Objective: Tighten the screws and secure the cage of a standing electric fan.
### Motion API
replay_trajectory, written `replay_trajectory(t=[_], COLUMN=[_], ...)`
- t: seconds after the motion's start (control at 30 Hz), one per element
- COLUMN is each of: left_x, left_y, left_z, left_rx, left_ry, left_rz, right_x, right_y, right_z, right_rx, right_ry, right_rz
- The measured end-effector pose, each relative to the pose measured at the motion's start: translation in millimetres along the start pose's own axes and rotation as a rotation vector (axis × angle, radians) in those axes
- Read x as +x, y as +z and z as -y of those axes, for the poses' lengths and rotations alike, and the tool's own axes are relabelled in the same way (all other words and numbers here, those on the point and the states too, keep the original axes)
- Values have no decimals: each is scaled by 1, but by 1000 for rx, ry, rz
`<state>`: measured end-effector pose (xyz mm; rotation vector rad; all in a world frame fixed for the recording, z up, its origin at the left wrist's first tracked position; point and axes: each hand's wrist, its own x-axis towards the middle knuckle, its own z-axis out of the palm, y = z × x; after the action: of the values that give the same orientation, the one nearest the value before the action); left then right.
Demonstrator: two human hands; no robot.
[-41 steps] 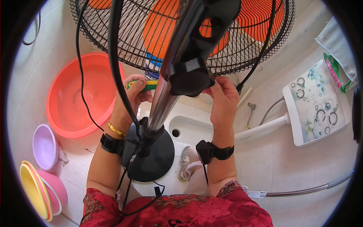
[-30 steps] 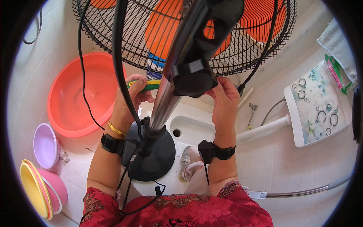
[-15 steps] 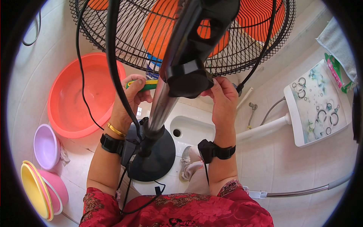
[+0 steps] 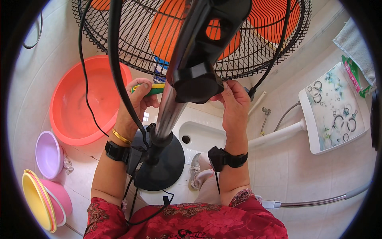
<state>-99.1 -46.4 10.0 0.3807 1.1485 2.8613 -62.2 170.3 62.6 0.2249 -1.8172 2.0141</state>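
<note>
A standing fan with a silver pole (image 4: 165,115) and a black upper bracket rises between my arms. My left hand (image 4: 137,95), left of the pole, is closed around a green-and-yellow handled tool (image 4: 155,89). The pole hides the tool's far end, so its kind does not show. At the right edge of the bracket's black knob (image 4: 197,83), my right hand (image 4: 235,99) has thumb and fingers pinched together. Its fingertips pass partly behind the knob, hiding whatever they grip. The black wire fan grille (image 4: 131,51), with orange blades (image 4: 167,32), spreads above both hands.
The round black fan base (image 4: 163,171) stands beside a white squat toilet (image 4: 205,137). At left are a large coral basin (image 4: 63,107), a purple basin (image 4: 47,153) and yellow and pink buckets (image 4: 38,199). Black cords hang near my left arm. A white patterned panel (image 4: 334,107) is at right.
The fan's upper bracket and my left hand with the tool shift very slightly left. Both hands keep their grips.
</note>
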Motion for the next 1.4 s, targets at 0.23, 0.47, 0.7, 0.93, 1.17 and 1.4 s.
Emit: replay_trajectory(t=[0.23,0.47,0.7,0.93,1.17,1.4], left_x=[-2,-3,-4,-1,3,0], left_y=[4,1,5,11,15,12], left_z=[-1,-2,-2,-8,-13,-7], left_rx=[22,203,576,1161,1328,1361], left_ry=[-10,8,277,597,754,730], left_rz=[-29,-51,48,166,138,142], right_x=[0,2,4,5,8,7], right_y=[0,-3,-3,-6,-10,-13], right_z=[-1,-1,-1,5,2,7], right_rx=[-7,-53,-8,66,-15,-171], right_ry=[-2,-25,-19,59,27,5], right_rz=[-1,17,37,38,69,78])
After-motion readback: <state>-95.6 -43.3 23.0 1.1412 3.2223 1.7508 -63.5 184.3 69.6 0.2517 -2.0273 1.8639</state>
